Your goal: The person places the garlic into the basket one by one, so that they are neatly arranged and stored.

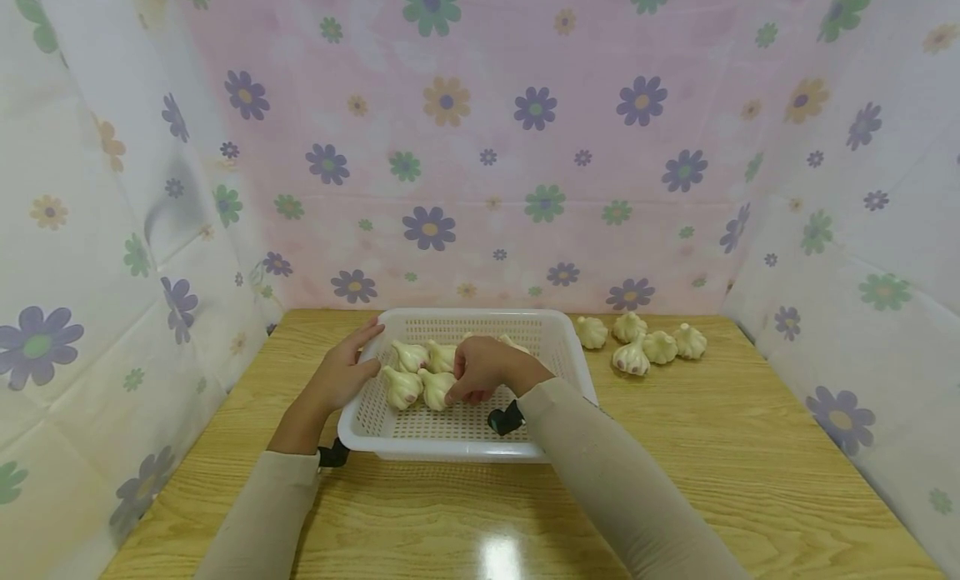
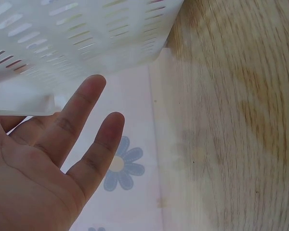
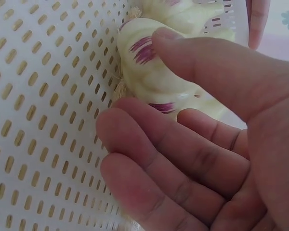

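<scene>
A white plastic basket with slotted walls holds several garlic bulbs. My right hand reaches inside and pinches a garlic bulb. In the right wrist view the thumb lies on that purple-streaked bulb, with the curled fingers against its lower side. Another garlic bulb sits just to its left, and more lie behind, partly hidden by the hand. My left hand rests at the basket's left rim. In the left wrist view its lower fingers extend straight beside the outer wall.
Several garlic bulbs lie on the wooden table to the right of the basket. Flowered cloth hangs behind the table and along both sides. Dark wrist-worn pieces show near the right wrist and left wrist.
</scene>
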`<state>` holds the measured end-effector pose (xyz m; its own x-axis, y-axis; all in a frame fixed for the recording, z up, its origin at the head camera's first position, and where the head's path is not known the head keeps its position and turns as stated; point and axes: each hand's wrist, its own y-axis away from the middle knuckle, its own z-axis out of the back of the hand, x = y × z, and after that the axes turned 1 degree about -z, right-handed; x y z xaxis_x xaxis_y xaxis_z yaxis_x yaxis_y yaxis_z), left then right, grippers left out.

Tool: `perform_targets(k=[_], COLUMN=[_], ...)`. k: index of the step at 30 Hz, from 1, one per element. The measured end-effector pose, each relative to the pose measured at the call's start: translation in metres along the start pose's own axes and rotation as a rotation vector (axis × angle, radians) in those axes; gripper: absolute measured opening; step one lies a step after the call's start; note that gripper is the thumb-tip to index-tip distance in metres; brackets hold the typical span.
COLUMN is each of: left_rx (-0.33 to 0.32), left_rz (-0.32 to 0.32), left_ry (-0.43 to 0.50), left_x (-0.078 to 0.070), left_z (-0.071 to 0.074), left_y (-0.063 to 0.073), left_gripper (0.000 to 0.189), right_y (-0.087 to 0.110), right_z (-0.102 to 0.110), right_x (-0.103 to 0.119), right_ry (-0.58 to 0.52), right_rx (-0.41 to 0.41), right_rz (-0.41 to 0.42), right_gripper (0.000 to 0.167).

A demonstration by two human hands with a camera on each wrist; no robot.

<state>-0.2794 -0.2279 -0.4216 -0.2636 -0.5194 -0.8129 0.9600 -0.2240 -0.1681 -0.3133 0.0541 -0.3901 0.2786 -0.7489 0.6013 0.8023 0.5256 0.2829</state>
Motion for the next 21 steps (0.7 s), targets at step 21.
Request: perform_targets(k=[21], left_rx=[-0.002], left_rz=[0.014], left_ry=[0.037], left_x=[0.001], left_z=[-0.002], left_y=[-0.002], left_gripper=[0.071], right_y=[0.03], right_z=[0.032], right_x=[0.011], right_ry=[-0.149], right_rx=[-0.079], right_rz=[0.159], right_gripper=[0.051])
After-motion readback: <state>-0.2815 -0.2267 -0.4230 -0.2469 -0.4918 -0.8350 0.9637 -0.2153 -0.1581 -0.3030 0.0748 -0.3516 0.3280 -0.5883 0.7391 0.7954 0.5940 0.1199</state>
